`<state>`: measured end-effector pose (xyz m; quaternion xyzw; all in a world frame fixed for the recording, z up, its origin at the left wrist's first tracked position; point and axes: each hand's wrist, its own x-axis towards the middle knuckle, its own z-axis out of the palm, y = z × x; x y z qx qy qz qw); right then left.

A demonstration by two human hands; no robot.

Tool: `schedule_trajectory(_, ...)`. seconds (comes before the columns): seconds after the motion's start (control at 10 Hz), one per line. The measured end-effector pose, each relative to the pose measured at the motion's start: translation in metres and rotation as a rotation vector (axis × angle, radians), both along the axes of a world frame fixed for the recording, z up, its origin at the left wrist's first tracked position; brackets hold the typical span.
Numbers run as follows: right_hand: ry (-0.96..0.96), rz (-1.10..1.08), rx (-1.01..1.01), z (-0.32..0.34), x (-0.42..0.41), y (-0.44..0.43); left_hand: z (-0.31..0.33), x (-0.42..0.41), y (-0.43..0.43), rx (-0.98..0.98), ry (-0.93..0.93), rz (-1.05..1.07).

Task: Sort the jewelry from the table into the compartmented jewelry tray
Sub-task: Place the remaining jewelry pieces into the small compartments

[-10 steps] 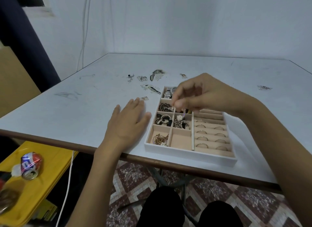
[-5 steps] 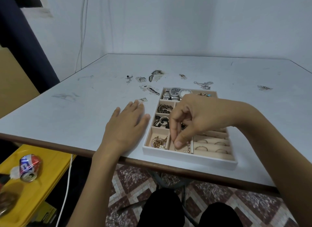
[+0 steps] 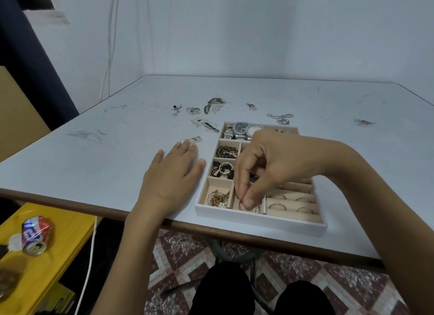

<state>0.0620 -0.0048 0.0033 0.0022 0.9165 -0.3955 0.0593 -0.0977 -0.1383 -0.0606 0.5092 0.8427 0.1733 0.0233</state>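
Observation:
The white compartmented jewelry tray [image 3: 258,217] sits at the table's near edge, holding watches [image 3: 242,128], bracelets, gold chains [image 3: 217,198] and rings in its right-hand slots [image 3: 291,201]. My right hand [image 3: 270,167] reaches down into the near middle compartment, thumb and fingers pinching a small pearl piece [image 3: 254,209] that touches the compartment floor. My left hand [image 3: 175,176] lies flat on the table just left of the tray. Loose jewelry lies beyond the tray: brooches [image 3: 212,103], small earrings [image 3: 192,110], a silver chain [image 3: 280,118] and a piece at far right [image 3: 363,121].
A small tag-like piece [image 3: 196,139] lies by my left fingertips. Below the table on the left stands a yellow surface [image 3: 47,256] with a crushed can [image 3: 35,235] and a white cable [image 3: 90,256]. My knees show under the table edge.
My right hand came from above the tray's middle down and toward me into the near middle compartment, carrying the pearl piece. The left hand stayed flat.

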Motion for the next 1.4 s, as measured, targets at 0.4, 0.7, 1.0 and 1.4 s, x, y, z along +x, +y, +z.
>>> schedule_trajectory(0.4,-0.004,-0.032,-0.086,0.011,0.005,-0.003,-0.001,0.0,0.0,0.012,-0.01,0.006)
schedule_trajectory(0.7,0.493,-1.047,0.259,-0.015,0.023,0.114,0.0,0.0,0.0,0.008,0.006,0.001)
schedule_trajectory(1.0,-0.055,-1.524,0.637,-0.068,0.065,0.177,-0.002,-0.001,0.0,0.024,-0.007,0.012)
schedule_trajectory(1.4,0.202,-1.538,0.695,-0.065,0.066,0.175,-0.001,-0.007,0.005,0.146,-0.027,0.033)
